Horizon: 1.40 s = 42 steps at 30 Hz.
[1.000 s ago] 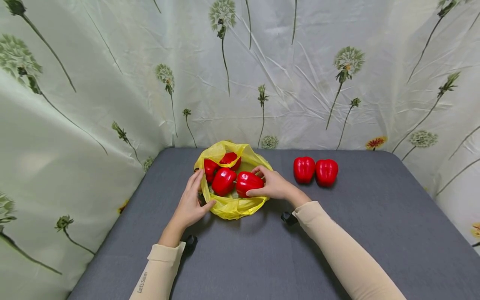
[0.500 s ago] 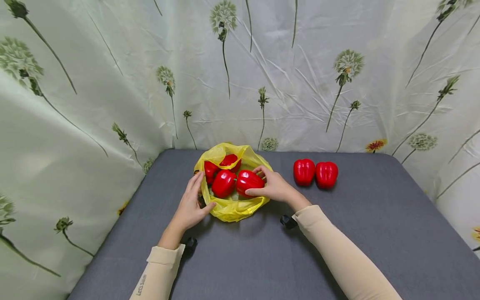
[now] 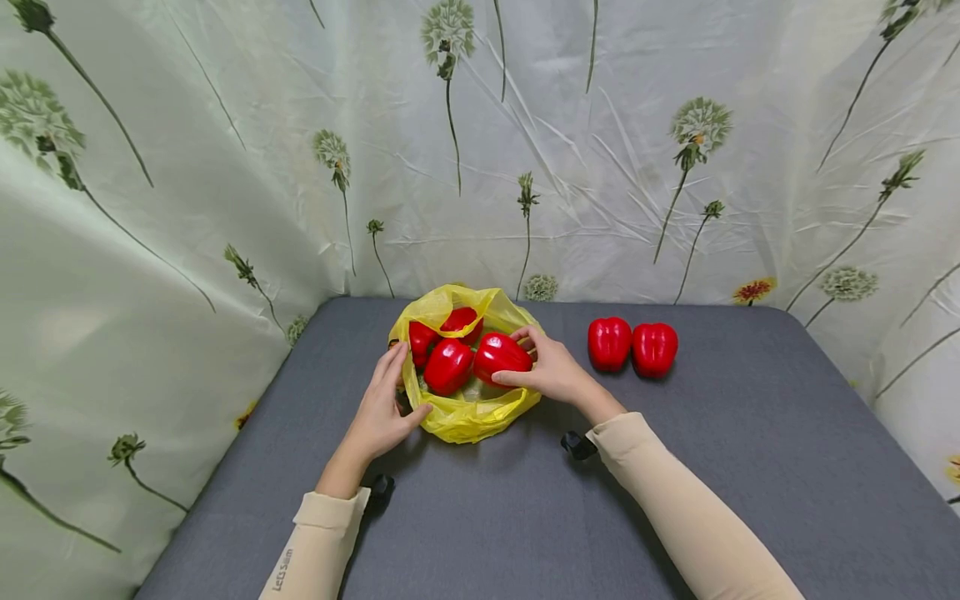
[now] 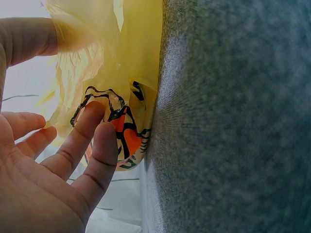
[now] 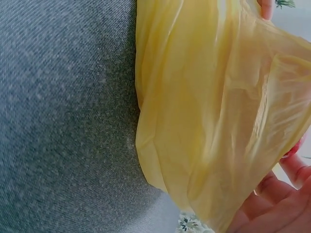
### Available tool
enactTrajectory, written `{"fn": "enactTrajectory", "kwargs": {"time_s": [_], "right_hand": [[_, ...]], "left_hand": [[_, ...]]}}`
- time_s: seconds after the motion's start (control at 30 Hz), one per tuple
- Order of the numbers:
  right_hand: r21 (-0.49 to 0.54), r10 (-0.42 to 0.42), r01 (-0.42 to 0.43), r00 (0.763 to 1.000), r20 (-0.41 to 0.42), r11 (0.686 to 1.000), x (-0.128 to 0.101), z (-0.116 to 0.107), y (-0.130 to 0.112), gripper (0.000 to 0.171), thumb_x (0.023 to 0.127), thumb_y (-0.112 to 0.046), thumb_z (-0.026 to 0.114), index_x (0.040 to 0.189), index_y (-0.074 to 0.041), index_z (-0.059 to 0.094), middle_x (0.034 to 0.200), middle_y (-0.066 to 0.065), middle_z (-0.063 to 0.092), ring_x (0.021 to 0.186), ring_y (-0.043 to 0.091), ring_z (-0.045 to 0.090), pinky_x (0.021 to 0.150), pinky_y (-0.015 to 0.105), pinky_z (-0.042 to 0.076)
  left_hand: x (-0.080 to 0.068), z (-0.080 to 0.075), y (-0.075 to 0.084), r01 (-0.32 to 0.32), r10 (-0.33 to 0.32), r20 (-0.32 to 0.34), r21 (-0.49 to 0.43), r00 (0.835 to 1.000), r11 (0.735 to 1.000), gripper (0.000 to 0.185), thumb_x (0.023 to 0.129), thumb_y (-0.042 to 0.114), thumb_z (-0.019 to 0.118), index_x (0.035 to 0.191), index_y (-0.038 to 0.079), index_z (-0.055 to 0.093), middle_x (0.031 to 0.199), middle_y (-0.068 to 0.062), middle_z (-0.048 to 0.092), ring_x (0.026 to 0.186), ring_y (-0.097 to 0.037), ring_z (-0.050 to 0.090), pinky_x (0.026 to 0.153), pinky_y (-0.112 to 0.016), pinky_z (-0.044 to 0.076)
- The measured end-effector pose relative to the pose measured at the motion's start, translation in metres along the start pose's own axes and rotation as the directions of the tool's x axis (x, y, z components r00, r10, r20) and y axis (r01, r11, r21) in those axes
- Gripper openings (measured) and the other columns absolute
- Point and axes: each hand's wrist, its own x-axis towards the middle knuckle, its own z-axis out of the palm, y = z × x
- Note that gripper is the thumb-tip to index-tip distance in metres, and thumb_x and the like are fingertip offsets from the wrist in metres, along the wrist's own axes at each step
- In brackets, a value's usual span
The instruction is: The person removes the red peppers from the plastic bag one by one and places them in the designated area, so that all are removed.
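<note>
On grey table (image 3: 750,467), L hand (image 3: 378,412) pinching yellow bag (image 3: 468,417) rim, R hand (image 3: 551,371) gripping red pepper (image 3: 501,355), open space nr front.

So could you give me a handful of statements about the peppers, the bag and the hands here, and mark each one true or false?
1. The right hand grips a red pepper at the mouth of the yellow bag. True.
2. Two more peppers sit side by side on the grey table, outside the bag. True.
3. The left hand holds a pepper up in the air. False: it holds the bag's left edge and no pepper.
4. The bag is blue. False: it is yellow, with an orange and black print showing in the left wrist view.
5. The bag holds no peppers. False: several red ones lie inside.
</note>
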Motion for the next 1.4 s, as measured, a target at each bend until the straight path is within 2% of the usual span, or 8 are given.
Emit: {"fn": "enactTrajectory", "kwargs": {"time_s": [0.4, 0.83, 1.4], "right_hand": [[0.033, 0.021, -0.020, 0.999, -0.035, 0.999, -0.0027, -0.0025, -0.0025, 0.070, 0.087, -0.043, 0.084, 0.141, -0.012, 0.052, 0.132, 0.016, 0.068, 0.122, 0.032, 0.064, 0.093, 0.043, 0.061], [0.037, 0.023, -0.020, 0.997, -0.077, 0.999, -0.0033, -0.0036, -0.0038, 0.071, 0.087, -0.043, 0.084, 0.141, -0.011, 0.051, 0.132, 0.017, 0.067, 0.122, 0.033, 0.062, 0.094, 0.046, 0.061], [0.070, 0.035, -0.029, 0.997, -0.075, 0.997, -0.0042, -0.0053, -0.0045, 0.070, 0.087, -0.042, 0.084, 0.140, -0.012, 0.049, 0.135, 0.016, 0.066, 0.124, 0.034, 0.062, 0.094, 0.046, 0.062]], "left_hand": [[-0.0002, 0.0009, -0.0021, 0.003, -0.003, 0.001, 0.011, 1.000, 1.000, 0.104, 0.086, 0.013, 0.087, 0.169, -0.002, 0.025, 0.174, -0.023, 0.028, 0.160, -0.044, 0.030, 0.126, -0.064, 0.033], [-0.0006, -0.0005, -0.0016, 0.011, -0.011, 0.002, 0.015, 1.000, 1.000, 0.104, 0.086, 0.013, 0.086, 0.168, -0.002, 0.026, 0.173, -0.023, 0.029, 0.160, -0.044, 0.031, 0.126, -0.064, 0.033], [0.0009, -0.0005, -0.0019, 0.011, -0.011, 0.008, 0.011, 1.000, 1.000, 0.104, 0.086, 0.013, 0.087, 0.169, -0.002, 0.026, 0.173, -0.023, 0.029, 0.159, -0.044, 0.032, 0.126, -0.063, 0.033]]}}
